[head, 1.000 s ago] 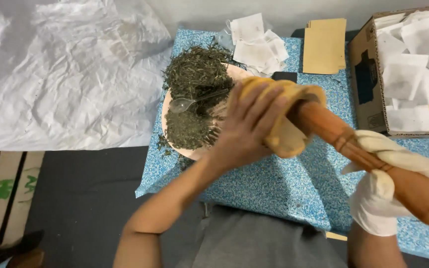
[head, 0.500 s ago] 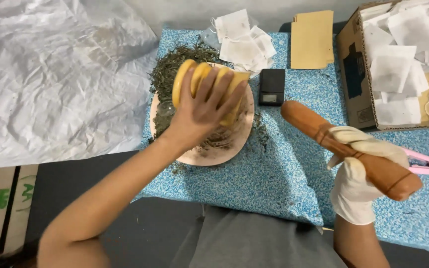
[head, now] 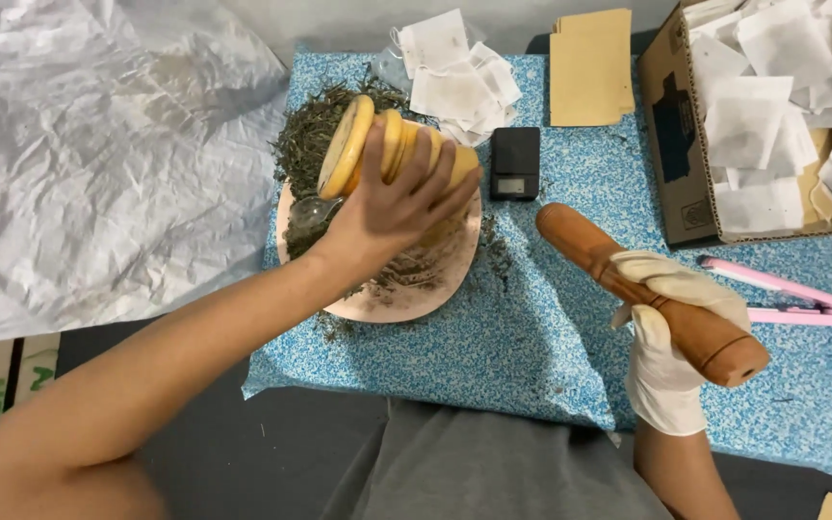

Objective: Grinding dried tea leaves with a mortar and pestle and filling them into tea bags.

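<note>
Blue speckled mat (head: 532, 385) carries a pink plate (head: 406, 299) of dried leaves (head: 315, 130). Left hand (head: 387, 207) grips a yellow mortar (head: 387, 154) tilted over the plate; gloved right hand (head: 671, 347) clenches a wooden pestle (head: 628, 274) right of it, below a black scale (head: 515, 162) and cardboard box (head: 681, 144)

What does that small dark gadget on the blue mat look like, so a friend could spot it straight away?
Start at the blue speckled mat and find the round pinkish tray heaped with dried green leaves. Just right of it, below the loose white paper sachets, lies a small black pocket scale. It is the only flat black rectangle there, with a little display window at its near end.
</note>
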